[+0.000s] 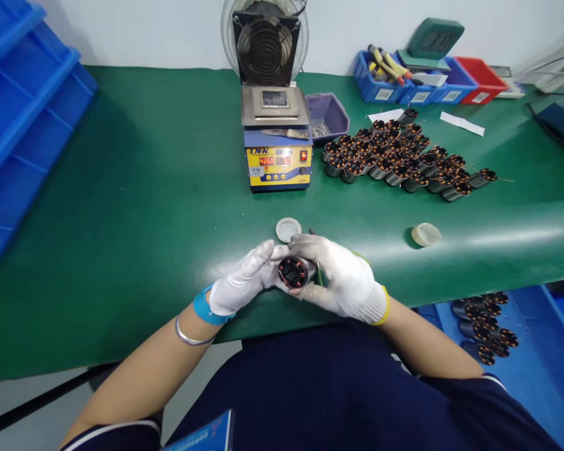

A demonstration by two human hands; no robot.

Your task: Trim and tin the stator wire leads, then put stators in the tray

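Note:
A motor stator [292, 272], a metal cylinder with a black core and copper windings, is held between my two white-gloved hands near the table's front edge, its wound end facing up. My left hand [251, 275] is closed around its left side. My right hand [343, 272] grips the right side, fingers curled over its top and bottom. A thin dark tip [313, 232] pokes out above the right fingers; I cannot make out what it belongs to. Just beyond the hands lies a small round white dish [288, 230].
Behind stands a solder pot [279, 160] with a lit display and a fan [267, 50]. Several stators [380, 153] stand to its right, beside a purple bin [329, 113]. A round cap [425, 234] lies at right. Blue trays [19, 113] rise at left; a blue crate [536, 376] holds more stators.

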